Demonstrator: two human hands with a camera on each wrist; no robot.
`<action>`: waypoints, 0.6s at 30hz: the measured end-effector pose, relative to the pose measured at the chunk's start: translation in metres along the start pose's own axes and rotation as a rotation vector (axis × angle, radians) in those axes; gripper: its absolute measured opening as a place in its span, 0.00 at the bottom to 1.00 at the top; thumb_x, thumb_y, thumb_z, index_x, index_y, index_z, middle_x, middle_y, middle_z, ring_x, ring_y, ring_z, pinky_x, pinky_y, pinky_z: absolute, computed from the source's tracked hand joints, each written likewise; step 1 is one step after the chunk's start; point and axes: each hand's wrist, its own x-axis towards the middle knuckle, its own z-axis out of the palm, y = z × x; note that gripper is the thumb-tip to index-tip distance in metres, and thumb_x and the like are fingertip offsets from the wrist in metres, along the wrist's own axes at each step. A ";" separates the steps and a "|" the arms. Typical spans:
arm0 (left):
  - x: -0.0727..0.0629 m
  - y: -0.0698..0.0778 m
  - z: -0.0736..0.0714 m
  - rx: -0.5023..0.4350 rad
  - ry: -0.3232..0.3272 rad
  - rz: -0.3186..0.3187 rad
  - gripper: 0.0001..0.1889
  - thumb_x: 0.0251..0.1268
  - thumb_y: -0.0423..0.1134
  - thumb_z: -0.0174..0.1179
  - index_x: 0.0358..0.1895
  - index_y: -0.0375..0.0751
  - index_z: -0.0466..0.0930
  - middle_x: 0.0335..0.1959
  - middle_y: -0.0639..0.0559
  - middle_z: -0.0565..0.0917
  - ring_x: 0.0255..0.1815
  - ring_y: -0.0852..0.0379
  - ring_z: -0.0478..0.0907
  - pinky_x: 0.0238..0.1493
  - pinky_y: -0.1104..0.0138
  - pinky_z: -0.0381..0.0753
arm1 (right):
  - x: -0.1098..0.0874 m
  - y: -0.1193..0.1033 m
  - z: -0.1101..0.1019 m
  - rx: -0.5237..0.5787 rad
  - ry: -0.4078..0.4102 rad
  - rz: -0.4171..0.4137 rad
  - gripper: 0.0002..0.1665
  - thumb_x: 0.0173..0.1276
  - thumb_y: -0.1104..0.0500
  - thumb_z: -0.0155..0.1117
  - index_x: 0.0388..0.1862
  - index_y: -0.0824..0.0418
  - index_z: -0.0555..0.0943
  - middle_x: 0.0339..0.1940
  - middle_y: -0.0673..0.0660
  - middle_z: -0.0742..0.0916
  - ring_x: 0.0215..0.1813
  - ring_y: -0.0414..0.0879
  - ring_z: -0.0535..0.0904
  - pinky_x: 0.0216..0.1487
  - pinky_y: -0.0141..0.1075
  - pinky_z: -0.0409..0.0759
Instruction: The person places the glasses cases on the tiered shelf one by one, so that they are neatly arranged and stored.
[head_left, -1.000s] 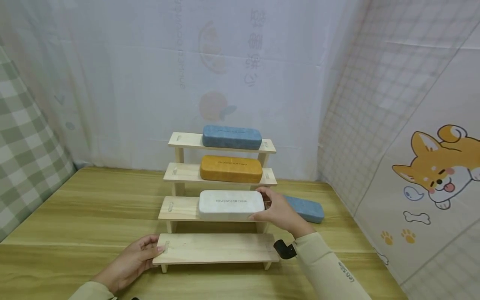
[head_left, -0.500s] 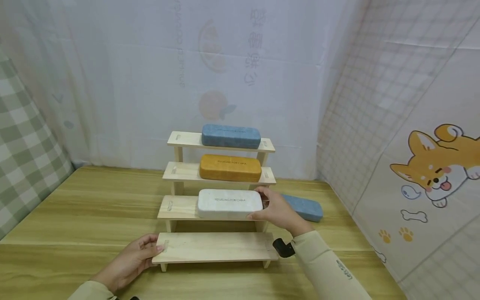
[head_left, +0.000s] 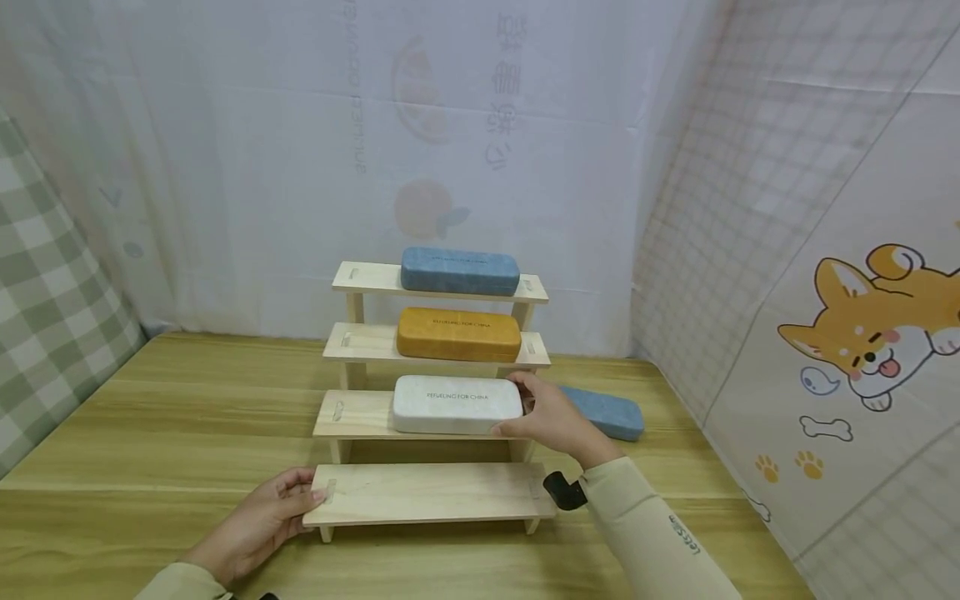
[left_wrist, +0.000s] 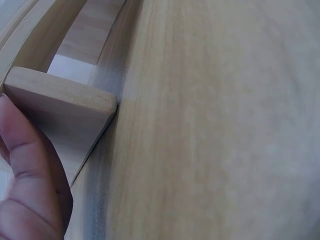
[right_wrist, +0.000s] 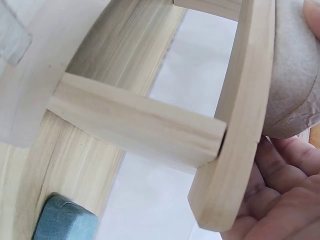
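On the third step down of a pale wooden stepped stand [head_left: 427, 493] lies a white glasses case [head_left: 456, 407] with lettering on its lid. My right hand [head_left: 558, 423] holds its right end, thumb at the front and fingers behind. In the right wrist view, the case [right_wrist: 295, 75] sits against the step, with the curled fingers of the hand [right_wrist: 285, 195] beside it. My left hand [head_left: 258, 521] grips the left end of the lowest step, thumb on top. The left wrist view shows part of that hand [left_wrist: 30, 185] against the stand's end.
An orange case [head_left: 457, 335] lies on the second step and a blue case [head_left: 460, 272] on the top one. Behind my right hand, another blue case [head_left: 609, 413] rests on the wooden table [head_left: 187, 400]. Curtains hang around the table's back and sides.
The head view has drifted slightly. Both hands keep their holds, and the cases show no clear movement on the stand.
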 end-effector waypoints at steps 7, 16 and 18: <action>0.000 0.000 0.001 -0.001 0.007 -0.003 0.35 0.72 0.36 0.54 0.67 0.16 0.43 0.50 0.48 0.75 0.47 0.58 0.77 0.48 0.66 0.80 | -0.002 -0.001 -0.002 0.006 -0.020 -0.010 0.49 0.50 0.56 0.80 0.69 0.66 0.66 0.50 0.58 0.81 0.46 0.48 0.77 0.47 0.42 0.78; 0.000 -0.001 0.001 0.021 0.014 -0.006 0.35 0.72 0.36 0.53 0.67 0.16 0.43 0.49 0.49 0.76 0.46 0.58 0.76 0.46 0.66 0.79 | -0.013 0.006 -0.006 -0.001 -0.010 -0.052 0.51 0.54 0.48 0.77 0.73 0.58 0.64 0.59 0.56 0.79 0.58 0.51 0.74 0.59 0.52 0.73; 0.001 -0.001 0.001 0.019 0.014 -0.007 0.35 0.72 0.36 0.53 0.67 0.16 0.43 0.49 0.48 0.76 0.46 0.58 0.77 0.46 0.66 0.80 | -0.016 0.009 -0.009 0.004 -0.009 -0.072 0.49 0.55 0.47 0.76 0.73 0.57 0.65 0.61 0.57 0.78 0.60 0.52 0.73 0.60 0.52 0.72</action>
